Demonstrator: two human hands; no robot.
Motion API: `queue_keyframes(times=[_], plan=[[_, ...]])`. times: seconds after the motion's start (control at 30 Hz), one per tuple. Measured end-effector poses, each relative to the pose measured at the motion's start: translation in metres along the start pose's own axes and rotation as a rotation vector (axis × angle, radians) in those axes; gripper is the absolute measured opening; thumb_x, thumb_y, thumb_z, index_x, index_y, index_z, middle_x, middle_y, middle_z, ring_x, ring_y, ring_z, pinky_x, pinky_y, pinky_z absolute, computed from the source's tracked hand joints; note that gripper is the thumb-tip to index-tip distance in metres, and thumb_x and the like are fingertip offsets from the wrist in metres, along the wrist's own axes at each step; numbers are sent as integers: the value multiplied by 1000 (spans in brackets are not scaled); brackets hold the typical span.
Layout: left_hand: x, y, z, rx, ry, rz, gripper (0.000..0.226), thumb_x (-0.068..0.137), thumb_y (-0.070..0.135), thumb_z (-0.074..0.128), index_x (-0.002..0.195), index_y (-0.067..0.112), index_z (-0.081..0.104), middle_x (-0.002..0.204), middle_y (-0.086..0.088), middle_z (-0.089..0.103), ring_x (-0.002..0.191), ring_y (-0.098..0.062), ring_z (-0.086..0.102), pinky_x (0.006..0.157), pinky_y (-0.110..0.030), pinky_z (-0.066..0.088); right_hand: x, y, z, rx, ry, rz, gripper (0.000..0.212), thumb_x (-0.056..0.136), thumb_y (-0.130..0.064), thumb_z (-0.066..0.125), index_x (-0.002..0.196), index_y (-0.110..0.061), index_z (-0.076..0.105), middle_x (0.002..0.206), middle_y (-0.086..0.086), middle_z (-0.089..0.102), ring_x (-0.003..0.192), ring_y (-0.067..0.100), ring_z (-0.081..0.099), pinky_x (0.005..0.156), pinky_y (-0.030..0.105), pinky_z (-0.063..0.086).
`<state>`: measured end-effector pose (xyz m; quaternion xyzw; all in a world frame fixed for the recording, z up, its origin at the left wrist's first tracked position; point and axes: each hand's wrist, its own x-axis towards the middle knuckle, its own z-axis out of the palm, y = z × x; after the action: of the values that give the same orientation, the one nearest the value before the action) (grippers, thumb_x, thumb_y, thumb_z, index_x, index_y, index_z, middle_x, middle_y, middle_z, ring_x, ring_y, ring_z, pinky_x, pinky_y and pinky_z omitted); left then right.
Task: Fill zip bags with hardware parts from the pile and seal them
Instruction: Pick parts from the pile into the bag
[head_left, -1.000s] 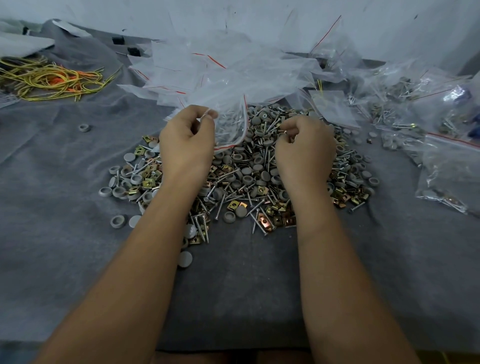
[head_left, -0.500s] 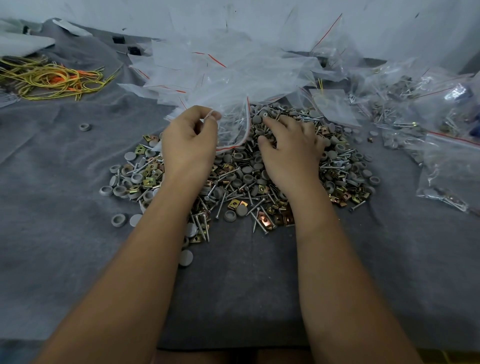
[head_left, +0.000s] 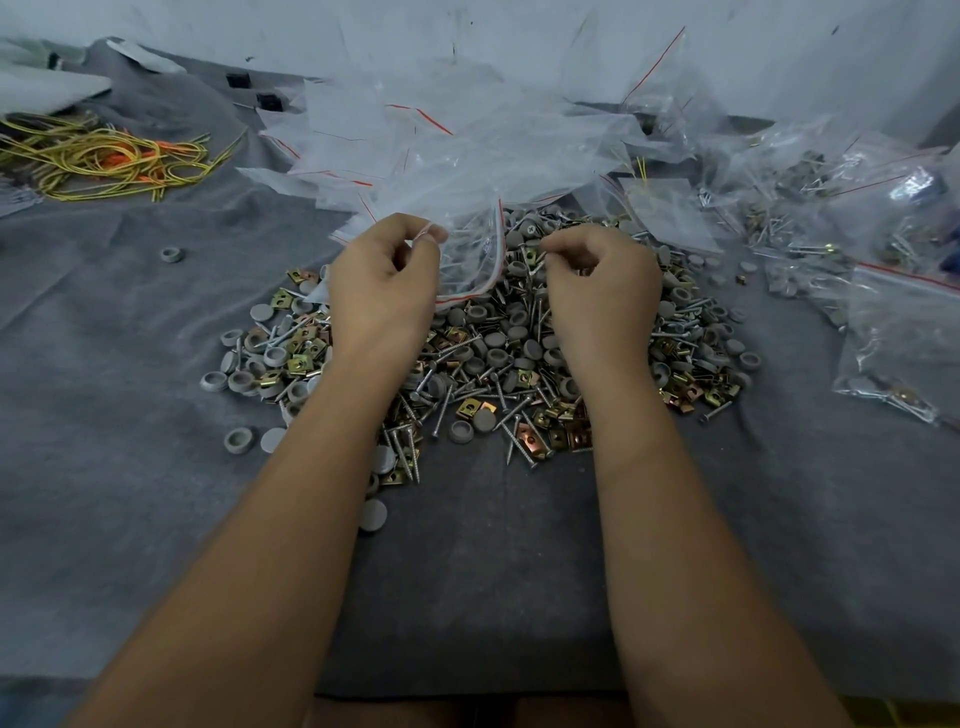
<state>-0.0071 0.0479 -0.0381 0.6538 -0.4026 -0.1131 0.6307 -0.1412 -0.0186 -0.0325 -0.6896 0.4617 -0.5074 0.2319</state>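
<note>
A clear zip bag (head_left: 470, 260) is being pinched by the left hand (head_left: 384, 291) above the hardware pile (head_left: 498, 364); the right hand (head_left: 602, 296) is curled, contents hidden. Empty bags (head_left: 441, 140) are lying behind, filled bags (head_left: 904, 332) rightward.

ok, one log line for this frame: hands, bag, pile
left hand: pinches zip bag open | right hand: picking screws, contents unclear | hardware pile: large | bag: unsealed

A wrinkled grey cloth (head_left: 156, 467) covers the work surface; in its middle lies a pile of hardware parts (head_left: 498, 364), screws, grey caps and brass-coloured clips mixed together; one grey cap (head_left: 171, 254) sits alone to the left. A heap of empty zip bags (head_left: 441, 145) lies behind the pile; filled bags (head_left: 893, 332) lie at the right; tangled yellow and orange cords (head_left: 104, 161) lie far left.
</note>
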Motion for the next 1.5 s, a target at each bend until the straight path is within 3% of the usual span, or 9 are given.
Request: queue_keyframes(times=[0.2,0.37,0.5,0.7,0.83,1.0,1.23,1.37,1.5], plan=[[0,-1,1,26,-35,-4,17,97,18,52,90,22,68,39,14,36,38,-4,29,39,-16,25,-1,-5,-3,258,43,56,21,84,-5,67,93,-25,68,81,-13,65,75,-5,61,67,9,48],[-1,-3,2,78,-77,20,17,97,25,53,94,20,69,46,11,38,39,-4,29,40,-22,23,0,-9,-3,447,-63,23,22,79,-6,75,80,-28,72,88,-8,69,87,5,65,76,23,54],[-3,-1,2,77,-98,57,16,97,25,53,96,20,69,51,10,39,41,-4,31,43,-22,25,-3,-8,3,249,-205,-50,22,77,-20,81,79,-39,71,121,-8,51,122,13,46,97,24,42],[-7,5,1,58,-165,139,15,98,20,54,97,17,68,55,5,42,47,-4,34,46,-20,28,-9,-7,13,67,-114,-142,13,78,-26,80,91,-27,78,132,-2,50,123,17,35,96,13,32],[-8,5,1,28,-132,140,16,97,17,53,98,15,69,55,4,40,48,-4,33,47,-19,29,-10,-2,17,-183,-137,-208,16,83,-33,74,97,-26,78,138,0,53,126,25,37,102,36,35],[-8,5,1,10,-124,138,16,96,19,54,91,25,68,57,-1,44,48,-6,33,47,-23,29,-10,-4,16,-199,-114,-247,17,88,-33,68,99,-25,78,130,2,57,120,24,42,98,34,36],[-3,3,1,-39,14,46,18,96,14,52,94,19,69,43,14,34,42,-3,28,44,-18,26,-4,-9,1,122,109,29,17,90,-20,57,95,-17,74,97,-3,66,101,21,58,86,42,49],[-2,4,-1,-58,68,30,19,96,12,51,94,18,69,41,14,33,41,-3,29,53,-17,35,0,-3,-4,-47,104,139,26,89,-17,53,110,-22,69,111,-4,64,109,22,55,93,44,47],[-2,4,-1,-60,55,18,18,96,14,52,95,16,70,47,13,33,44,-3,28,59,-20,37,1,3,-2,-294,4,43,29,92,-20,53,116,-26,68,120,0,59,119,23,42,99,36,37]])
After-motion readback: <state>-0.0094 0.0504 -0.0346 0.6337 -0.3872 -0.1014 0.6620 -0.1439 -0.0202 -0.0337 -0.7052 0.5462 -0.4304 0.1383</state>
